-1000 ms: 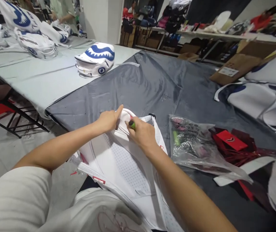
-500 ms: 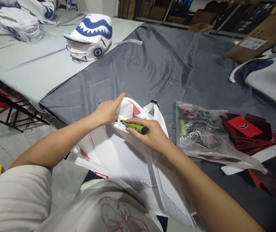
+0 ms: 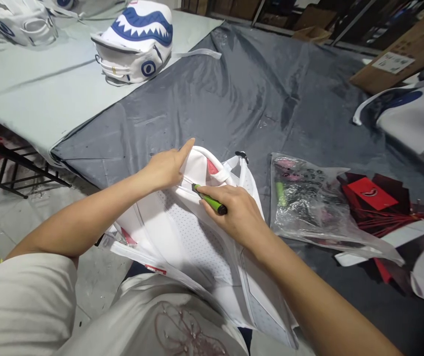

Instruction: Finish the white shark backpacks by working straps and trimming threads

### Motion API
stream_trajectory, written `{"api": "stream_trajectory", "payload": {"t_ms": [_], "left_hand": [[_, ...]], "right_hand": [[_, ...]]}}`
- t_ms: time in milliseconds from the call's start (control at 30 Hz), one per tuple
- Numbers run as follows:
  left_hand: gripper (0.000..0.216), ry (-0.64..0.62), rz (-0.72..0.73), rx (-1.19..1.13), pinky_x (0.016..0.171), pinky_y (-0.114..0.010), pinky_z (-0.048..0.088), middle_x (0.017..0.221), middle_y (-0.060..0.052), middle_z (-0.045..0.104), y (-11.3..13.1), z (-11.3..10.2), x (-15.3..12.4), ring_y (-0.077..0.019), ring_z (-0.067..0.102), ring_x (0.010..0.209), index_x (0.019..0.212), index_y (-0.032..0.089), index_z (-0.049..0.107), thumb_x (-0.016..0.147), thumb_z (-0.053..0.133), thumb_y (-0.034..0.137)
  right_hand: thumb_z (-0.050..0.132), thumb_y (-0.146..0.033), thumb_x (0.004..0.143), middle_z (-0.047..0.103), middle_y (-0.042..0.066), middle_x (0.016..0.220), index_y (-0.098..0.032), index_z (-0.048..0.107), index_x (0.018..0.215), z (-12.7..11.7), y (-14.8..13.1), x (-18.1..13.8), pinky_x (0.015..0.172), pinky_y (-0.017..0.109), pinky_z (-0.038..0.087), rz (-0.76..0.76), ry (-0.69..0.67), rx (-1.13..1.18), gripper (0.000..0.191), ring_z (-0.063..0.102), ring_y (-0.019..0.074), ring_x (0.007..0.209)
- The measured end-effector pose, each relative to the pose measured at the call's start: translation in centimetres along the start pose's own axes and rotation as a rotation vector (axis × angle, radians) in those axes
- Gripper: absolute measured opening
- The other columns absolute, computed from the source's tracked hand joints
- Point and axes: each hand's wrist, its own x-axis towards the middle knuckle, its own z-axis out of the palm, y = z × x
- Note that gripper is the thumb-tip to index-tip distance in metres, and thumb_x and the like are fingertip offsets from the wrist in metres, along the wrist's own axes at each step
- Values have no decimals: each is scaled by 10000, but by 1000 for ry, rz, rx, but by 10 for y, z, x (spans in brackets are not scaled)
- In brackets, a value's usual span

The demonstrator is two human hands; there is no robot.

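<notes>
A white backpack point(image 3: 193, 237) lies against my body and the table edge, its dotted mesh back panel facing me. My left hand point(image 3: 165, 168) grips the top of the backpack beside the handle loop, index finger pointing away from me. In my right hand point(image 3: 234, 207) is a slim green tool with black ends point(image 3: 214, 201), its exact kind unclear. Its front end points at the seam below the handle, close to my left fingertips. Whether the tip touches the fabric I cannot tell.
To the right lie a clear plastic bag point(image 3: 304, 198) and red tags with strings point(image 3: 373, 193). A blue-and-white shark-pattern backpack point(image 3: 138, 44) stands on the pale table at far left. A cardboard box point(image 3: 397, 54) and another white bag point(image 3: 415, 118) are at far right.
The green tool has drawn back slightly from the seam and tilts more steeply. My left hand keeps its grip on the backpack. The view has shifted a little downward.
</notes>
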Motion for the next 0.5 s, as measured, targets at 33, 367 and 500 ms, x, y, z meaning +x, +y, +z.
{"api": "stream_trajectory", "payload": {"t_ms": [33, 367, 500], "left_hand": [[918, -11, -4, 9, 823, -286, 463, 1217, -111, 615, 1, 0, 0, -243, 631, 1072, 1576, 233, -19, 875, 573, 244], [1148, -17, -104, 92, 861, -324, 476, 1250, -141, 598, 15, 2, 7, -267, 631, 1063, 1553, 269, -177, 825, 707, 350], [1072, 15, -107, 69, 838, -316, 483, 1224, -134, 602, 15, 3, 5, -274, 626, 1079, 1573, 263, -79, 839, 696, 362]], "right_hand": [[603, -225, 913, 757, 58, 1056, -216, 719, 1172, 1, 1, 0, 873, 331, 497, -1, 6, 13, 284, 703, 234, 947], [614, -232, 897, 763, 63, 1004, -201, 728, 1158, 6, 5, -1, 849, 359, 497, 39, 34, 74, 286, 705, 238, 906], [605, -263, 895, 766, 41, 998, -201, 727, 1153, 4, 7, -2, 843, 340, 497, 48, 56, 216, 292, 703, 216, 887]]}}
